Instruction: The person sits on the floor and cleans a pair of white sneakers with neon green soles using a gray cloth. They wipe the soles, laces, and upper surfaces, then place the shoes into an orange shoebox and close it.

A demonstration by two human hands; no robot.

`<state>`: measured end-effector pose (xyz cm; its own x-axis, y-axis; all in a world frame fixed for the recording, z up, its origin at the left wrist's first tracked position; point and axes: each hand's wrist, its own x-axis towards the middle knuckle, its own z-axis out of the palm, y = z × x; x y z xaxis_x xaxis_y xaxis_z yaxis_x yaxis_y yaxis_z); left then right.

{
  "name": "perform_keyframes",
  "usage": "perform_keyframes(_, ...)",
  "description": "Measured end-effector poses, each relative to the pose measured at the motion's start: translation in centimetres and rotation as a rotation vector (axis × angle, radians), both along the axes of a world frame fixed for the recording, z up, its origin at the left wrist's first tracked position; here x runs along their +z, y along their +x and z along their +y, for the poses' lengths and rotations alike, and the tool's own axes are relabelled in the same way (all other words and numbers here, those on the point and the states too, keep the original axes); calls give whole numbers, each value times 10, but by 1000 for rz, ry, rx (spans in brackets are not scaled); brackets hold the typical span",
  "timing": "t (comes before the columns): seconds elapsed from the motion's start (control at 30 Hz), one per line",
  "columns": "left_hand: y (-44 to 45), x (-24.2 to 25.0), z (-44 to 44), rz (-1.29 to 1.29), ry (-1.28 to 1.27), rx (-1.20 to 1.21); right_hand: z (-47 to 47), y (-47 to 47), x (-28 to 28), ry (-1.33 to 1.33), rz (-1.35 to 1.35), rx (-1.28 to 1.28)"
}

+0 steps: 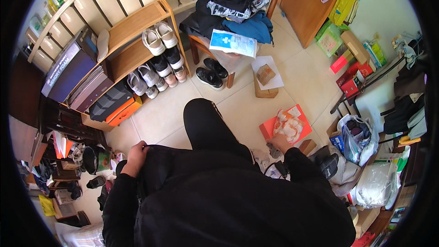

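Observation:
My left hand (135, 159) pinches the edge of a black garment (164, 156) at the lower left of the body. Lower right of the middle, my right hand (280, 142) reaches down with its fingers at a small grey thing (273, 151); whether they grip it I cannot tell. Just beyond the right hand, a red box (267, 128) lies on the floor with a crumpled orange-and-white plastic bag (289, 127) on top. My black-clad knee (202, 120) is between the hands.
A wooden shoe rack (137, 24) with shoes and shoeboxes is at upper left. A wooden stool (195, 46) bears piled clothes (233, 3), with black sneakers (210, 78) beside it. Cardboard boxes (265, 92) lie on the tiles. Bags (358, 140) crowd the right.

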<state>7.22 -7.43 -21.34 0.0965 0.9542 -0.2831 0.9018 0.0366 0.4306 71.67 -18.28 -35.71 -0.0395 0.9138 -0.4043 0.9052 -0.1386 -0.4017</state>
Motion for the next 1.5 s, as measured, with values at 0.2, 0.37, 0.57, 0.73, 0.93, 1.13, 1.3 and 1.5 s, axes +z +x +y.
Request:
perform_keyframes(0.2,7,10,7,209,28,-22,3,13,-24,136,-311,409)
perform_keyframes(0.37,39,55,-20,81,-196,-434,-5,18,-37,133,-268,377)
perform_keyframes(0.57,-23,114,-40,171,-152,-235,-4,38,-61,197,-161,487)
perform_keyframes(0.73,-81,105,-59,425,-400,-146,45,6,-58,3,-234,406)
perform_keyframes(0.93,-82,72,-87,254,-510,121,104,-69,-20,-54,-199,473)
perform_keyframes(1.13,-70,60,-86,146,-761,252,130,-113,0,-83,-179,531)
perform_keyframes(1.3,-69,63,-83,56,-765,254,146,-131,7,-103,-191,552)
perform_keyframes(1.5,-72,63,-77,-7,-819,291,159,-143,6,-127,-191,565)
